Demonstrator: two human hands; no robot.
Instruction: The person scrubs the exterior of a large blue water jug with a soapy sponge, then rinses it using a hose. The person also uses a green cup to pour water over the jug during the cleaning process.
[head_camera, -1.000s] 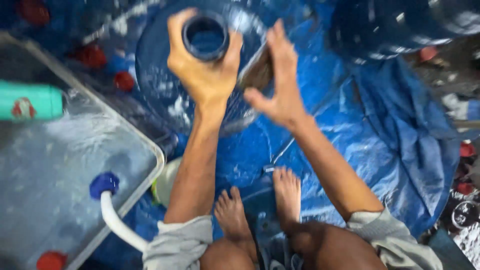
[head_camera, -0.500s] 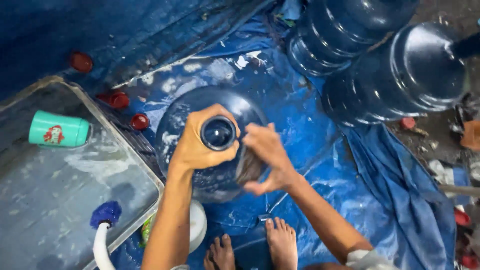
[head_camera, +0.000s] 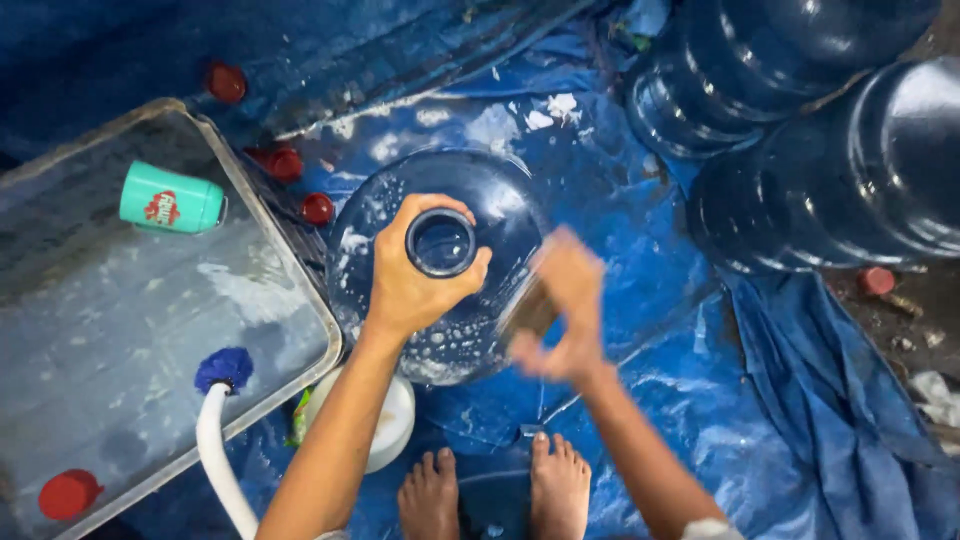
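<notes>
Your left hand (head_camera: 410, 290) fingers wrap tight around the neck of the big blue water jug (head_camera: 500, 210). It stands soapy on the blue tarp (head_camera: 640, 240). Your right hand (head_camera: 562, 310) is blurry, pressing a brown scrubber (head_camera: 528, 308) on the jug's side. The metal tub (head_camera: 300, 290) by the tarp's left edge holds water, a green cup (head_camera: 170, 198) and a red cap (head_camera: 68, 493).

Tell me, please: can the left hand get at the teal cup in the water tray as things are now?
Probably not at once. The left hand is closed around the neck of the soapy blue water jug, so it is occupied. Otherwise the way looks free: the teal cup floats uncovered in the open tray on that side.
</notes>
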